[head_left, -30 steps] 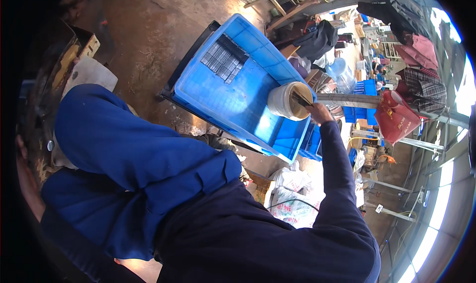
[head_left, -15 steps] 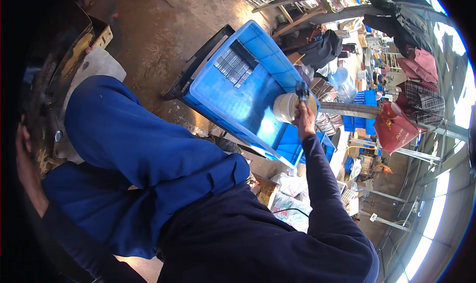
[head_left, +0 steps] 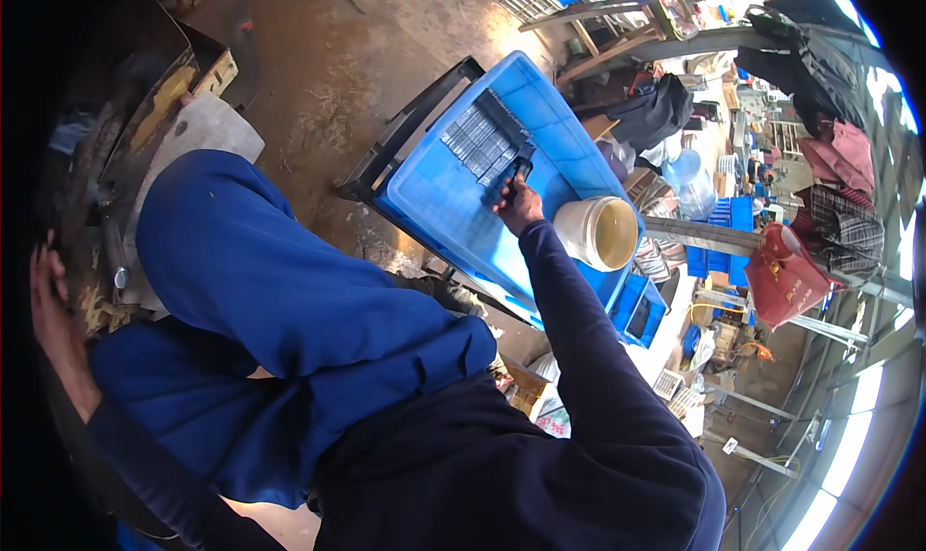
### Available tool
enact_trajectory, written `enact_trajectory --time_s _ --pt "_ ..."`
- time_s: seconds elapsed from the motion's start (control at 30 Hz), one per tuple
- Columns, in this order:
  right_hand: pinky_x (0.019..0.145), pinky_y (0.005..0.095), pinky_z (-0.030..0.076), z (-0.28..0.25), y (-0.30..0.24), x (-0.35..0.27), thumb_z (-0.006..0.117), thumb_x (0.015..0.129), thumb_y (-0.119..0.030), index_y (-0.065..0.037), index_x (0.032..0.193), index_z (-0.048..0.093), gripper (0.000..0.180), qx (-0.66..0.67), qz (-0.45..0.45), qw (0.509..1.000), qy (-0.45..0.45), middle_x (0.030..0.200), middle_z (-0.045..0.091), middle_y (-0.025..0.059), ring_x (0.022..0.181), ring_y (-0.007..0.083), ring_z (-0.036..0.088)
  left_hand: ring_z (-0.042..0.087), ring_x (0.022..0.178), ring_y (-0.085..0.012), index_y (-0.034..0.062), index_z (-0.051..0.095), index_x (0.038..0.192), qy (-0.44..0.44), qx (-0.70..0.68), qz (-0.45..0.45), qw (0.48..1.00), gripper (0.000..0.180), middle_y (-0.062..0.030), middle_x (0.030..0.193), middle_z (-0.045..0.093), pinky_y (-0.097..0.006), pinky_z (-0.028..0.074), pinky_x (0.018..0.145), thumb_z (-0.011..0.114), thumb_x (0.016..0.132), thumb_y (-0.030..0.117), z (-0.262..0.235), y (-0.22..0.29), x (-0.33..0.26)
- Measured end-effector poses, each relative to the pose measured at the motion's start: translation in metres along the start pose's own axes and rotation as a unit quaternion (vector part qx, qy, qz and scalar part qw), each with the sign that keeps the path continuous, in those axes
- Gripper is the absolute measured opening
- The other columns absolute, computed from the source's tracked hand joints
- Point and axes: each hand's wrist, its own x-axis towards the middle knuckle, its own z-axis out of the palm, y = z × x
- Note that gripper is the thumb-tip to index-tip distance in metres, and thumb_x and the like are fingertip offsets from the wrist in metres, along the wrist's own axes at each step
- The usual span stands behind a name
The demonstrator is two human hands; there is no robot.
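My right hand (head_left: 521, 204) reaches into a large blue plastic crate (head_left: 415, 170), its fingers closed around a dark rectangular block (head_left: 516, 168) whose exact kind I cannot make out. Just beyond it, tight rows of grey metal pieces (head_left: 477, 143) lie at the crate's far left end. A cream bucket (head_left: 576, 231) stands inside the crate, right of my forearm. At the far left edge, my left hand (head_left: 56, 295) rests beside a dark, worn machine (head_left: 101, 218), fingers stretched out and nothing seen in them.
The crate sits on a black-framed support (head_left: 405, 126) over a stained brown floor (head_left: 313, 59). My blue-trousered legs lie between the machine and the crate. A wooden beam (head_left: 699, 234) runs past the bucket, with a red bag (head_left: 786, 276) hanging near it.
My right hand has moved left from over the bucket to the rows of metal pieces, carrying the dark block. The bucket's opening now shows. My left hand stays beside the machine.
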Motion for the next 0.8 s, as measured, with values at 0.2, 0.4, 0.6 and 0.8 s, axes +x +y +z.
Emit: enact_trajectory --time_s 0.2,0.4,0.6,0.8 --pt "0.054 0.0439 0.054 0.014 -0.009 0.012 0.043 0.103 -0.043 -0.006 0.096 0.052 0.039 -0.063 -0.003 0.998 0.008 0.076 0.06 0.0095 0.054 0.026 0.058 0.038 0.071 -0.0021 0.0032 0.058 0.134 -0.004 -0.007 0.005 1.0 0.036 0.0057 0.09 0.055 -0.015 0.033 0.067 0.052 0.101 0.019 -0.003 -0.002 -0.001" --pt "0.045 0.0444 0.056 -0.053 -0.036 0.067 0.04 0.101 -0.049 0.003 0.108 0.049 0.054 -0.537 -0.17 0.826 0.024 0.076 0.066 0.0222 0.053 0.0351 0.066 0.039 0.071 -0.0018 0.0022 0.057 0.133 -0.006 -0.047 0.036 0.998 0.035 0.0046 0.092 0.057 -0.015 0.033 0.067 0.052 0.102 0.015 0.028 0.007 0.005" --pt "0.049 0.0399 0.057 0.017 0.005 0.014 0.042 0.098 -0.056 0.006 0.117 0.045 0.066 -0.509 -0.172 0.835 0.118 0.076 0.067 0.0252 0.053 0.0336 0.067 0.04 0.071 -0.0014 0.0009 0.057 0.133 0.013 0.002 0.033 0.999 0.035 0.0037 0.094 0.06 -0.015 0.033 0.066 0.052 0.102 0.016 -0.012 0.008 -0.019" --pt "0.051 0.0387 0.058 -0.02 -0.013 0.043 0.047 0.095 -0.059 0.008 0.128 0.038 0.075 -0.665 -0.241 0.694 0.136 0.079 0.067 0.0263 0.055 0.0319 0.068 0.041 0.071 -0.0011 0.0009 0.057 0.134 -0.013 -0.017 0.057 0.998 0.036 0.0033 0.094 0.06 -0.015 0.033 0.064 0.052 0.102 0.017 0.013 0.012 -0.005"
